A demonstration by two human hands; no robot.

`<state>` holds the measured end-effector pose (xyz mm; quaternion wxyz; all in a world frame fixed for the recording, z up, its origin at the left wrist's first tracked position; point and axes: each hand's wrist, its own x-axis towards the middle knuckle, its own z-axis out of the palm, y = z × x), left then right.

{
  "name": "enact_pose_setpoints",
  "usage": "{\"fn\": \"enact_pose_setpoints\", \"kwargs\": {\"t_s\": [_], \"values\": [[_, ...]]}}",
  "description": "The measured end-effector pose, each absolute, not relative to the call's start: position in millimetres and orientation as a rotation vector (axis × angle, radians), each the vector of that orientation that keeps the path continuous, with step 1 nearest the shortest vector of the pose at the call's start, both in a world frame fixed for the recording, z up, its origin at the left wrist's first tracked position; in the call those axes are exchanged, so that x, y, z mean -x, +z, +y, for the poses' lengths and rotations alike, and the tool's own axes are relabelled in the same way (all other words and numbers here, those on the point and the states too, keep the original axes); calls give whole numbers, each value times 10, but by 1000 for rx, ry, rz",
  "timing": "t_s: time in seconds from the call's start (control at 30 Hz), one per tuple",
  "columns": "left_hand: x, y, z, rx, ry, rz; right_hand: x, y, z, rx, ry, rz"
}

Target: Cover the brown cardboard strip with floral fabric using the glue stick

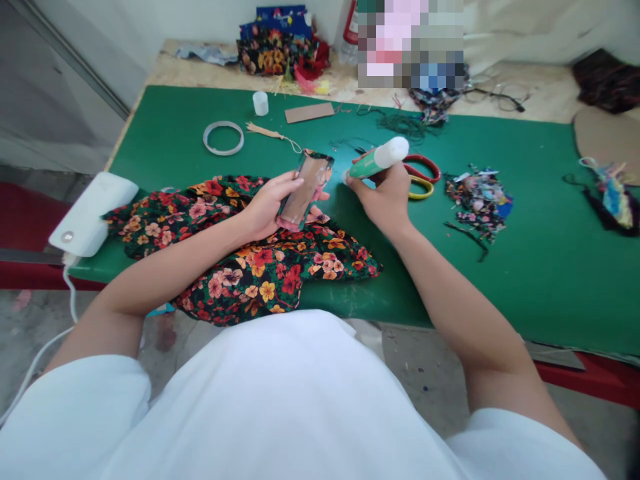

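Observation:
My left hand [273,207] grips a cardboard strip [306,190] with floral cloth folded round its edges, tilted, its brown side up. Beneath that hand a large piece of dark floral fabric [260,273] lies bunched on the green mat. To the right, my right hand [387,197] is closed round a green and white glue bottle [377,160], its white base up and its narrow end low, near the strip but apart from it. Scissors with red and yellow handles [423,189] lie just beyond my right hand, partly hidden by it.
A white power box [94,213] with a cable stands at the left. Behind are a tape roll [223,139], a white cap [261,103], a tassel [267,131] and a cardboard piece [309,113]. Fabric scraps [480,200] lie right; folded cloths [275,47] and eyeglasses [500,99] sit at the back.

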<state>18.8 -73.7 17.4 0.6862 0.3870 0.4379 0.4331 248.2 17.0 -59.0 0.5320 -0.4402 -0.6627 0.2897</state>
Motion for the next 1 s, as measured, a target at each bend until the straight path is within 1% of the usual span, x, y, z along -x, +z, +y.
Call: {"fn": "enact_pose_setpoints", "kwargs": {"t_s": [0.13, 0.33, 0.63, 1.0], "values": [[-173, 171, -749, -911, 934, 968, -2566, -689, 240, 1097, 608, -1652], [-182, 180, -768, -891, 926, 930, -2579, -694, 279, 1083, 633, -1681], [-202, 154, -738, -773, 940, 1026, -2587, -688, 299, 1078, 629, -1736], [-227, 221, -768, -700, 1044, 983, -2510, -497, 131, 1239, 634, -1814]]}}
